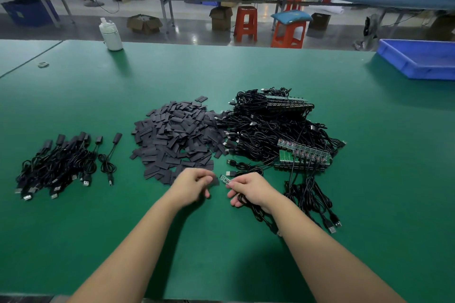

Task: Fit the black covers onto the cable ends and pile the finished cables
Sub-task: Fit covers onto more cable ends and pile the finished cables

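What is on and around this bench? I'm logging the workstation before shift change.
finished cables: one pile, black, table left
black covers: one heap, centre
uncovered cables: large pile, black with green circuit boards, right of centre
held cable: one, black, bare green board end, in right hand
held cover: one, black, in left hand
bottle: one, white, far table edge
bin: one, blue, far right
stools: two, orange, beyond table
left hand: pinches cover
right hand: grips cable
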### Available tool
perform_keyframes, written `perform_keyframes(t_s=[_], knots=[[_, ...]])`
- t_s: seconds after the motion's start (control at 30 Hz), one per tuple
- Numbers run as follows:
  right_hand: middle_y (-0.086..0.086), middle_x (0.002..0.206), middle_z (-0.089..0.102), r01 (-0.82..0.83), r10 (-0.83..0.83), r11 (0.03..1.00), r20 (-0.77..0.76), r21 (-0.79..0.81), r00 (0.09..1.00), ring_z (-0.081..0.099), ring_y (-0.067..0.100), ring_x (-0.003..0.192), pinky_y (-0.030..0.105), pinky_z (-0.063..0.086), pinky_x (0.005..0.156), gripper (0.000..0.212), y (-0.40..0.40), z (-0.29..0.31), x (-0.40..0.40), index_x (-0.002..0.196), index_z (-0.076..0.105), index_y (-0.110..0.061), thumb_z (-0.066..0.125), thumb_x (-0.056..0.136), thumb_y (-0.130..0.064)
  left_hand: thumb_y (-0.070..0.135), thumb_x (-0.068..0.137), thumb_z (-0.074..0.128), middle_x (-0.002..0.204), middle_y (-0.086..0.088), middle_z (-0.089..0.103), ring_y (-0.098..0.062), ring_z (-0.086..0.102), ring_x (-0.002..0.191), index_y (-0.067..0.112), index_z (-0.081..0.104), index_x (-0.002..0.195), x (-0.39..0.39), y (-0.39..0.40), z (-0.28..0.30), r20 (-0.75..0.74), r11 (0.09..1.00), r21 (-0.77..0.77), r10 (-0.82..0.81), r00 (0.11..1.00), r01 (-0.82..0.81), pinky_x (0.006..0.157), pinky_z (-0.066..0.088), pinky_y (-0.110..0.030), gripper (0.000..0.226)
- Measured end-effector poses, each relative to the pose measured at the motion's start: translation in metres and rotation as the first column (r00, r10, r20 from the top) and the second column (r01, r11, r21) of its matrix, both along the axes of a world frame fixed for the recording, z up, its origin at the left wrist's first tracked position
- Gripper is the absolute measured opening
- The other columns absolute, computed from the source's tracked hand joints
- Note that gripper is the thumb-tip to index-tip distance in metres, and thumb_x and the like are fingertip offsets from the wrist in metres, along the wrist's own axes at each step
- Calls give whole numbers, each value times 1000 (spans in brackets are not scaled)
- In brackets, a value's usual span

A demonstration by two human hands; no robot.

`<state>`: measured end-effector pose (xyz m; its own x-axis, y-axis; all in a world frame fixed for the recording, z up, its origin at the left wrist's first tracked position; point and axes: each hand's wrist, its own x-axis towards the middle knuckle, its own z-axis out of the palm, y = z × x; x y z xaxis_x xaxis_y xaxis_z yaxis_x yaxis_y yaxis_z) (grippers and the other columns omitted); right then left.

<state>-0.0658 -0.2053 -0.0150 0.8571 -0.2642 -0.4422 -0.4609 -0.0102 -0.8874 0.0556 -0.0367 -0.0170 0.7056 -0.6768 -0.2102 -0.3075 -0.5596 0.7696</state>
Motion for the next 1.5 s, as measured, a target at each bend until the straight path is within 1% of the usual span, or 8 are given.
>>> perform_keyframes(t_s=[0.17,0.37,0.57,0.63,0.8,1.03,1.23,1.5], knots=[[9,75,67,-132,120,977,-77,-168,990,65,15,53,25,57,52,16,-10,5,-2,101,67,-3,56,102,-14,32,95,62,111,-4,60,-24,58,107,20,62,132,-4,1,-8,319,964,245,-182,930,104,94,46,-32,39],[3,70,63,-161,146,967,-88,-199,985,66,13,56,24,56,56,22,-14,0,-6,96,71,-4,57,102,-20,36,98,56,116,3,58,-22,60,104,26,63,128,-3,5,-5,501,925,354,-315,806,142,85,47,-30,33],[-2,65,64,-169,158,972,-76,-165,984,66,13,58,23,55,57,22,-16,-5,-7,89,70,-11,57,102,-23,32,92,67,102,7,68,-10,59,94,20,73,117,-8,5,-4,393,989,41,-147,908,143,85,42,-15,28],[-3,64,64,-172,163,974,-68,-149,984,66,13,58,23,55,58,22,-17,-6,-7,89,71,-12,57,101,-23,30,91,69,99,9,69,-7,60,92,19,75,113,-10,6,-5,365,991,4,-125,923,133,80,36,-4,25],[-5,64,66,-184,176,974,-76,-129,982,67,12,59,22,55,58,20,-20,-7,-8,89,72,-13,58,101,-22,31,91,69,96,11,70,-5,61,89,21,76,109,-10,6,-6,386,990,2,-128,914,138,78,35,-1,22],[-5,61,64,-200,194,972,-62,-120,979,66,12,55,22,54,56,20,-21,-8,-8,87,71,-12,58,101,-21,30,91,69,94,12,70,-4,61,89,24,76,109,-13,2,-3,392,990,-38,-112,913,138,80,44,-12,20],[-3,64,65,-233,224,964,-78,-125,971,65,12,55,23,54,57,20,-23,-8,-7,88,71,-11,59,100,-21,30,97,60,109,4,66,-16,61,99,23,69,122,-10,0,9,502,951,158,-310,807,267,88,48,-29,28],[0,67,63,-259,251,960,-80,-108,965,65,11,55,23,53,58,20,-24,-5,-8,88,70,-10,59,101,-21,22,97,59,111,0,67,-18,59,105,20,68,125,-6,-7,18,483,887,272,-460,745,372,89,43,-28,29]])
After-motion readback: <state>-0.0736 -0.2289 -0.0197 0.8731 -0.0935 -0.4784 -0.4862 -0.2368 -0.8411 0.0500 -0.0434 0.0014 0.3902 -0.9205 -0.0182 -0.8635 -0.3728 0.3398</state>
